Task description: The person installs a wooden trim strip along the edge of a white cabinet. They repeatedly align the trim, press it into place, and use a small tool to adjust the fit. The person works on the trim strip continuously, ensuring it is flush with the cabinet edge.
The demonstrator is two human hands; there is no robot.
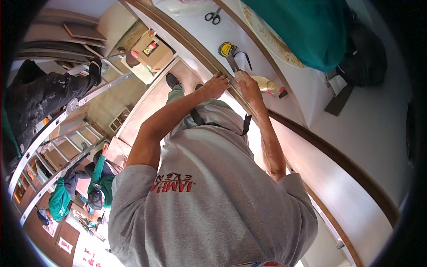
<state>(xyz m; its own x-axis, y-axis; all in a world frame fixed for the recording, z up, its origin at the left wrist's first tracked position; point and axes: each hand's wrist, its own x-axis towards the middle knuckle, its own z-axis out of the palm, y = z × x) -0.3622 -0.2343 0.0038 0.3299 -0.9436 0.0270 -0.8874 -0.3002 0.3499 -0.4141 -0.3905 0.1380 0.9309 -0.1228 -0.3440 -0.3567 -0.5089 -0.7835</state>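
Observation:
A brown wooden edge [202, 57] runs along the white surface in front of me, and both hands are at it. My left hand [216, 85] has its fingers bent and closed on this edge; anything small under the fingertips is hidden. My right hand [249, 89] grips the pale handle of a putty knife [232, 63], its flat grey blade pointing away over the white surface. Just beyond the blade lies a yellow and black tape measure [227, 49] with a dark strap. A yellowish bottle [263, 83] with a red and black tip lies right of my right hand.
Black-handled scissors [213, 17] lie farther off. Green cloth [302, 31] and a dark bag [362, 53] are at the far right. On the left stands an aluminium ladder [84, 99] with a person's leg on it; people in green [60, 198] are behind. A cardboard box [153, 51] stands ahead.

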